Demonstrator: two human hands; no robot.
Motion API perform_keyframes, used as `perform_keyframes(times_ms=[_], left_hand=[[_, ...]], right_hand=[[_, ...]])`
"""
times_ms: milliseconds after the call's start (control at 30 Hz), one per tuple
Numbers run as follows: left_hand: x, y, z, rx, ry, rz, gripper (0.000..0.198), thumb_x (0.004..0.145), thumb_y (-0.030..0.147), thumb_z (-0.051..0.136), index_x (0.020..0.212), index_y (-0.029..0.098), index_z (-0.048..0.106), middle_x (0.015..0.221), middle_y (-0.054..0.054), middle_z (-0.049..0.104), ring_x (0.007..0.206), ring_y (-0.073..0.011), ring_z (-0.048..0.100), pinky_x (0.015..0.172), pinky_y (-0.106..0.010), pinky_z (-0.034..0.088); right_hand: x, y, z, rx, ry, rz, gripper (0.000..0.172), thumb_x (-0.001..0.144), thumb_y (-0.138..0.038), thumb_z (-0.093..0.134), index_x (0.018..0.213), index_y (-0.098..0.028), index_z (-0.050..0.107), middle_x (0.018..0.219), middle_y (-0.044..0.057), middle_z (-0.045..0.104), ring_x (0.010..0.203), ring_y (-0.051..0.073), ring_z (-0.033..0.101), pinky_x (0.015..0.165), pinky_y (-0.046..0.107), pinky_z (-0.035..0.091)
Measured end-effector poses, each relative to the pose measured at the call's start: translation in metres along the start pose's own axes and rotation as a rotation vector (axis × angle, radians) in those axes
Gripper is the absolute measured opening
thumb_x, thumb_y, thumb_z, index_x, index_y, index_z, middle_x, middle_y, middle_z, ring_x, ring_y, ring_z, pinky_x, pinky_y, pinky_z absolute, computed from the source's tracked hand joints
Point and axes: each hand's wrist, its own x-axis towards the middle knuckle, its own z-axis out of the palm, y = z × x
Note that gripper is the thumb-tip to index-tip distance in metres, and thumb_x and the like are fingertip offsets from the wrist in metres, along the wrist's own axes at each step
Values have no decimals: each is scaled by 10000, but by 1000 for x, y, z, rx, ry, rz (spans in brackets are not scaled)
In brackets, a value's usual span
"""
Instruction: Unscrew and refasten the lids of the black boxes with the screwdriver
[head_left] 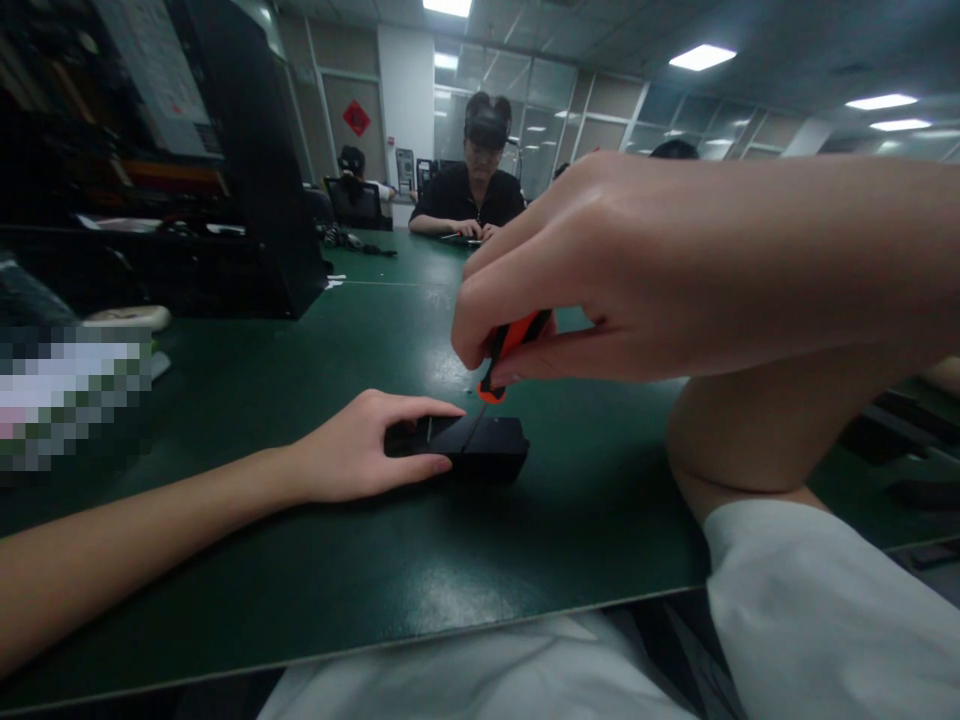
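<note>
A black box-shaped device (491,450) lies on the green tabletop (420,560), its kind not clear to me. My left hand (371,445) grips its left end, thumb along the near side and a finger along the far side. Above it, my right hand (555,270) is closed around the orange and black handle of a screwdriver (517,335). The thin shaft slants down to the top of the device. Where exactly the tip touches, I cannot make out.
A black metal rack (255,170) stands at the back left. Blurred, pixelated items (67,390) sit at the left edge. Across the table a person (476,185) works with their hands on the tabletop. Dark objects (900,430) lie at the right. The table's front edge runs close to my lap.
</note>
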Motion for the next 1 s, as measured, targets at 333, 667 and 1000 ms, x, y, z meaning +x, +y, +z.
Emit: perform_keyframes(times_ms=[333, 667, 1000], left_hand=[[0, 3, 0, -33, -8, -29, 497, 903, 479, 683, 1327, 220, 658, 1206, -70, 757, 1004, -262, 724, 835, -329, 543], [1, 10, -3, -56, -23, -64, 516, 892, 488, 686, 1318, 197, 669, 1164, -73, 769, 979, -266, 726, 830, -330, 535], [1, 7, -2, -33, -18, -48, 516, 893, 494, 687, 1321, 206, 666, 1178, -73, 767, 973, -265, 727, 812, -327, 534]], right_hand=[[2, 5, 2, -3, -13, 42, 158, 954, -323, 601, 980, -212, 711, 948, -40, 657, 759, 70, 529, 645, 239, 391], [3, 8, 3, 23, -40, 59, 248, 964, -406, 575, 1019, -213, 720, 1028, -39, 677, 828, 66, 543, 694, 232, 427], [3, 9, 2, 57, -61, 66, 285, 967, -364, 535, 1072, -171, 716, 996, -65, 654, 866, 59, 531, 710, 248, 408]])
